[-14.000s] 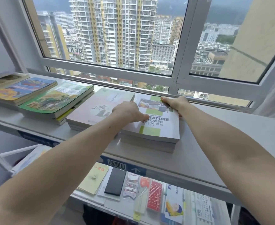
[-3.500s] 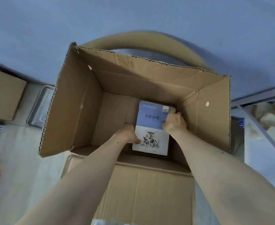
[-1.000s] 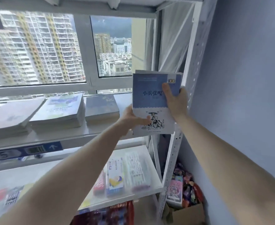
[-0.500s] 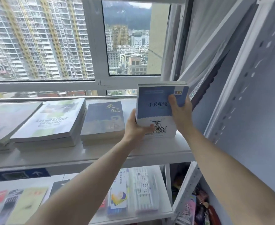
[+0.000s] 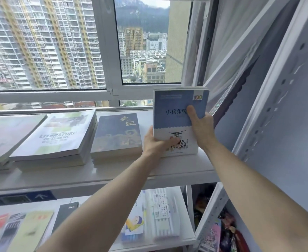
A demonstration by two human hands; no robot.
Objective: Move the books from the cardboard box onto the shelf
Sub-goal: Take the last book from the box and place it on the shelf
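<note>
I hold a small stack of books topped by a blue and white book point(image 5: 175, 113) with Chinese lettering, tilted up over the right end of the white shelf point(image 5: 113, 174). Its lower edge is at the shelf surface. My left hand point(image 5: 156, 142) grips the stack's lower left corner. My right hand point(image 5: 200, 124) grips its right side, thumb across the cover. To the left lie a dark blue book stack point(image 5: 117, 135), a white "Literature of Classic" stack point(image 5: 57, 139) and a pale stack point(image 5: 2, 137). The cardboard box is out of view.
A window frame point(image 5: 109, 91) runs behind the shelf. The perforated white shelf upright point(image 5: 269, 99) and a sheer curtain point(image 5: 227, 73) stand at the right. The lower shelf point(image 5: 182, 239) holds stationery packs and notebooks. Colourful items sit below right by the blue wall.
Since half a second ago the blue and white book stack has come lower and sits at the shelf's right end, both hands still on it. Earlier it was lifted from the cardboard box.
</note>
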